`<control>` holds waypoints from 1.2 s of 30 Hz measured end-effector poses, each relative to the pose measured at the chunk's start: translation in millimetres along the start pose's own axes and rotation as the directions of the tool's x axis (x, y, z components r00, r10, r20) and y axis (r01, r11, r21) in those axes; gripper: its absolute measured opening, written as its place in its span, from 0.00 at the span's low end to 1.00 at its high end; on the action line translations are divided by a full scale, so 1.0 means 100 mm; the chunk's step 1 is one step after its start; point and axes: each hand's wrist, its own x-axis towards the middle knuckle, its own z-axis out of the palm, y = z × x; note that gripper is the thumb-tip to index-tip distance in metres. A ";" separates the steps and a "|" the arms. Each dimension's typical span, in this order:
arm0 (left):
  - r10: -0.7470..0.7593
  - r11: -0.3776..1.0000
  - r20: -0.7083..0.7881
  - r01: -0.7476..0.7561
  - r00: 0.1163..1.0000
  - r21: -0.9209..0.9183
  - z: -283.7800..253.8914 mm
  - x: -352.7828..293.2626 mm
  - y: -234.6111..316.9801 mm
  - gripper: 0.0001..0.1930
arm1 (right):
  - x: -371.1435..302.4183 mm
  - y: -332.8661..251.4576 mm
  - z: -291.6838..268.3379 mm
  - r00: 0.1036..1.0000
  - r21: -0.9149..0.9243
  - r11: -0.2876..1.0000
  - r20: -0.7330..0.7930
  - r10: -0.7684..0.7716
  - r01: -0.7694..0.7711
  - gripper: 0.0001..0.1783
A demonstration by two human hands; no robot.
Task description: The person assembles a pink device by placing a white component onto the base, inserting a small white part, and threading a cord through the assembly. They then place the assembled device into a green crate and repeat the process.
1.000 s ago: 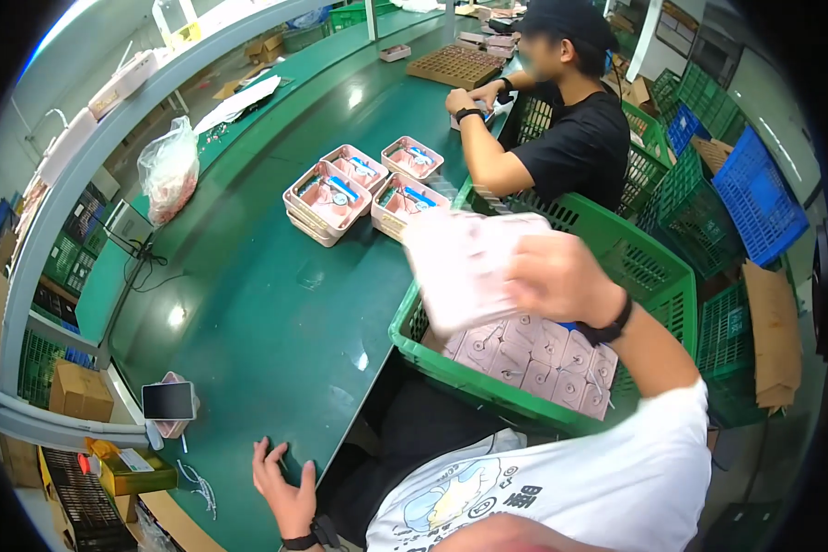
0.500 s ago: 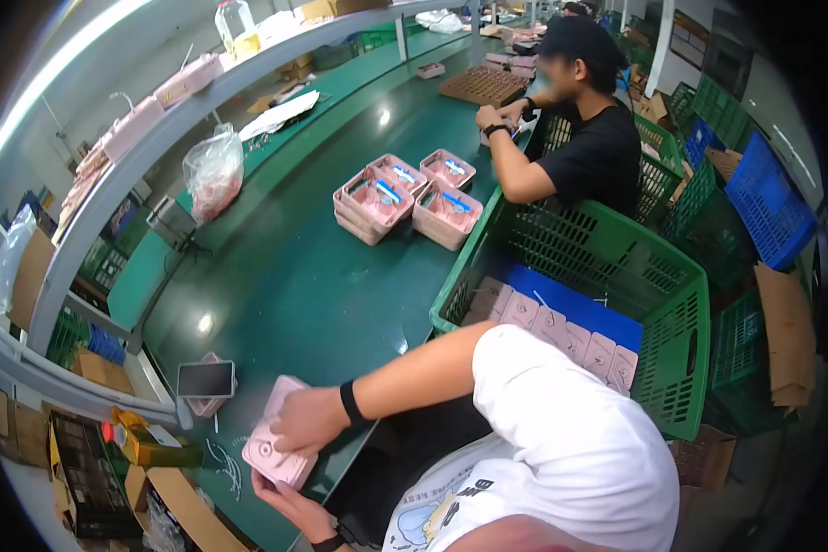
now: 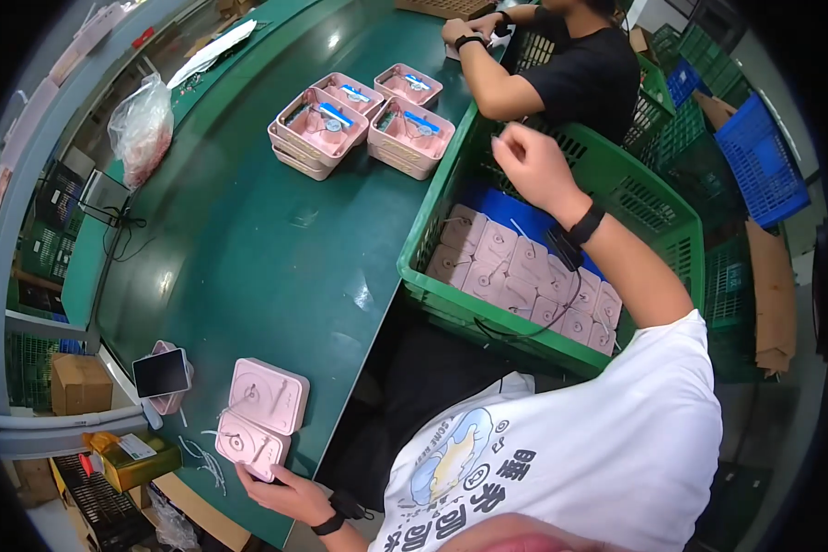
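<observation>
Across most of the view, a smooth green bench (image 3: 221, 253). Against its right edge, a slatted green crate (image 3: 679, 219), partly lined with a blue sheet (image 3: 484, 202) and packed with rows of flat pink casings (image 3: 497, 244), thin pale wires lying over their faces. Beyond the crate, a co-worker in a black shirt (image 3: 584, 83), both hands at the bench's far part. Toward there, on the bench, a cluster of open pink boxes (image 3: 294, 155), at least one stacked on another, blue strips inside. Along the left side, a clear plastic bag (image 3: 143, 143) with pinkish contents.

Above the crate, the right hand (image 3: 535, 170), black band at the wrist, fingers curled narrow with nothing visible between them; cannot tell of any hidden hold. At the bench's near end, the left hand (image 3: 285, 497), fingers and thumb close about the near end of the lower pink casing (image 3: 253, 443). Right beyond, lying flat, the upper pink casing (image 3: 271, 391); cannot tell touching from overlapping. To the left, a dark-screened phone (image 3: 161, 373) on a small pink box (image 3: 167, 403). Smallest, near the lower casing, loose white strands (image 3: 213, 469).
</observation>
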 end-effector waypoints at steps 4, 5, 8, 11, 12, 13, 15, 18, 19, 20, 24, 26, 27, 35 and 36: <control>-0.036 0.997 0.016 0.035 0.999 0.068 -0.02 0.01 0.14 0.32 | -0.72 1.60 0.71 0.969 -0.156 0.986 0.228 0.089 -0.054 0.16; -0.013 0.999 0.002 0.013 1.000 0.042 -0.04 0.00 0.09 0.32 | -0.91 1.76 0.92 0.929 -0.244 0.967 0.338 0.153 -0.071 0.18; 0.015 0.999 -0.009 -0.014 1.000 0.051 -0.05 -0.03 0.00 0.32 | -1.35 2.00 1.57 0.872 -0.386 0.922 0.438 0.221 -0.040 0.22; 0.000 0.997 -0.016 0.001 1.000 0.073 0.01 -0.05 0.03 0.32 | -1.51 2.02 1.90 0.891 -0.519 0.853 0.413 0.190 0.058 0.25; -0.013 0.998 -0.007 0.013 1.000 0.067 -0.01 -0.05 0.06 0.33 | -1.52 2.01 1.93 0.898 -0.516 0.854 0.405 0.171 0.070 0.24; -0.030 0.998 0.002 0.030 1.000 0.060 -0.02 -0.05 0.07 0.33 | -1.52 1.99 1.95 0.905 -0.513 0.854 0.398 0.148 0.086 0.24; -0.065 0.996 -0.003 0.065 0.998 0.052 -0.07 -0.09 0.04 0.33 | -1.37 1.96 2.04 0.836 -0.497 0.855 0.525 0.157 0.151 0.23; -0.151 0.989 -0.007 0.151 0.989 0.010 -0.02 -0.07 0.13 0.34 | -1.30 2.34 2.09 0.732 -0.525 0.818 0.650 0.206 0.236 0.23; -0.098 0.995 -0.003 0.098 0.995 0.019 -0.04 -0.05 0.12 0.35 | -1.28 2.46 2.07 0.724 -0.501 0.842 0.655 0.218 0.200 0.24; -0.046 0.998 0.006 0.046 0.999 0.031 -0.04 -0.03 0.10 0.35 | -1.24 2.61 1.98 0.748 -0.454 0.872 0.640 0.176 0.184 0.25; -0.070 0.993 0.038 0.073 0.997 -0.095 -0.02 0.09 0.19 0.37 | -0.91 2.78 1.23 0.887 -0.196 0.980 0.455 0.079 0.013 0.25; -0.054 0.997 -0.057 0.050 0.997 -0.062 -0.14 0.14 0.26 0.36 | -0.69 2.48 0.96 0.769 -0.083 0.996 0.634 0.080 -0.035 0.20; -0.003 0.998 -0.116 -0.005 0.993 -0.066 -0.21 0.19 0.32 0.35 | -0.66 2.29 0.84 0.786 -0.004 0.999 0.617 0.036 -0.043 0.19; 0.366 0.931 0.151 -0.360 0.918 -0.065 -0.12 0.55 0.70 0.29 | -0.29 0.44 -0.72 0.905 0.169 0.954 0.313 -0.289 0.246 0.16; 0.390 0.920 0.138 -0.382 0.910 -0.082 -0.09 0.58 0.70 0.29 | -0.23 0.08 -0.70 0.870 0.186 0.905 0.257 -0.420 0.382 0.16</control>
